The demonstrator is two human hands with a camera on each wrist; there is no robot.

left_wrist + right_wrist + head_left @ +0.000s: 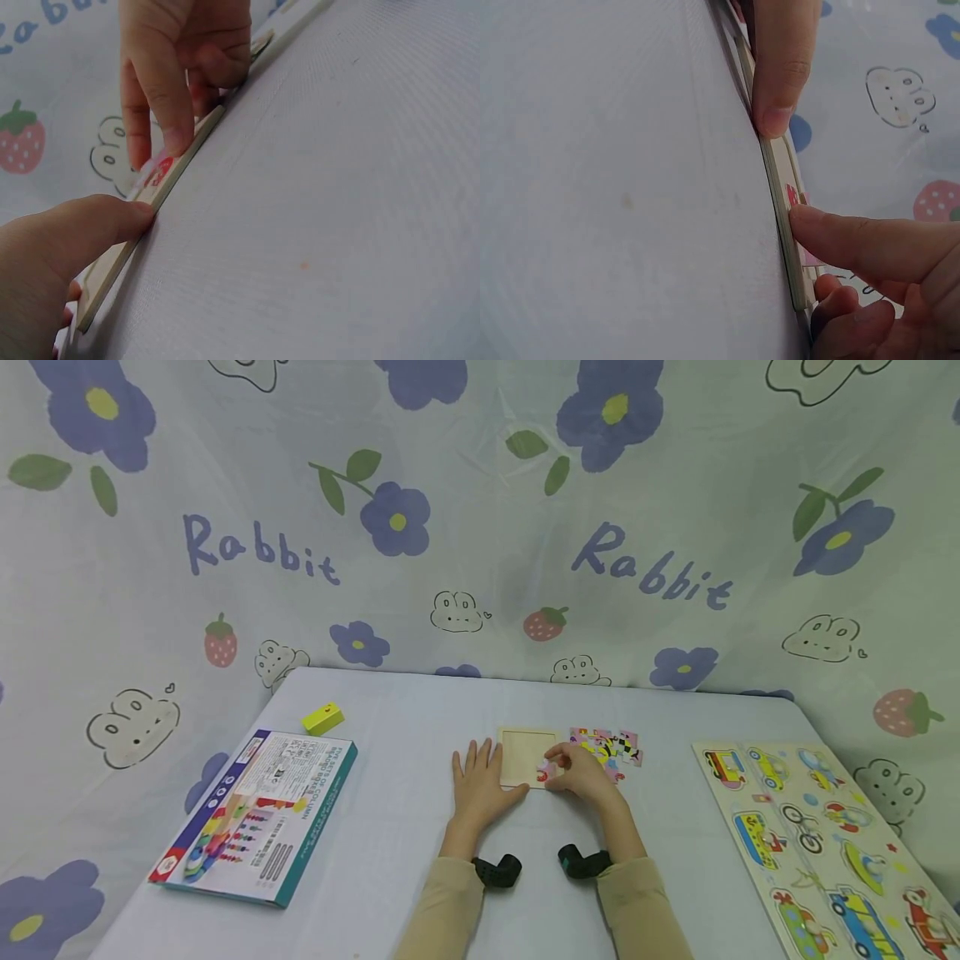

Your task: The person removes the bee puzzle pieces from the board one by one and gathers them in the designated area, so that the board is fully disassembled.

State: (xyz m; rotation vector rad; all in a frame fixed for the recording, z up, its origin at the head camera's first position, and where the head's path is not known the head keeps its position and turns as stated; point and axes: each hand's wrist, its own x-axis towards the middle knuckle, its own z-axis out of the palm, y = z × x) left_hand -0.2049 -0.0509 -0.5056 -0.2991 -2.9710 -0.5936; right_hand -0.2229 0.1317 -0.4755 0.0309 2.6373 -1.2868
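A small wooden puzzle tray point(519, 757) with a raised rim lies on the table. My left hand point(478, 787) rests at its left side, fingers spread straight and thumb on the front rim. Over the tray's front right corner, my right hand point(587, 774) pinches a pink and red puzzle piece point(161, 171) between thumb and fingers. That piece is partly covered by the fingers, and whether it lies flat in the tray I cannot tell. Just right of the tray are several colourful puzzle pieces point(628, 747), some hidden behind the right hand.
A boxed toy set point(258, 818) lies at the left, with a yellow block point(323, 719) behind it. On the right is a large wooden board with vehicle pictures point(817, 852). A patterned curtain point(480, 543) hangs behind the white table point(405, 827).
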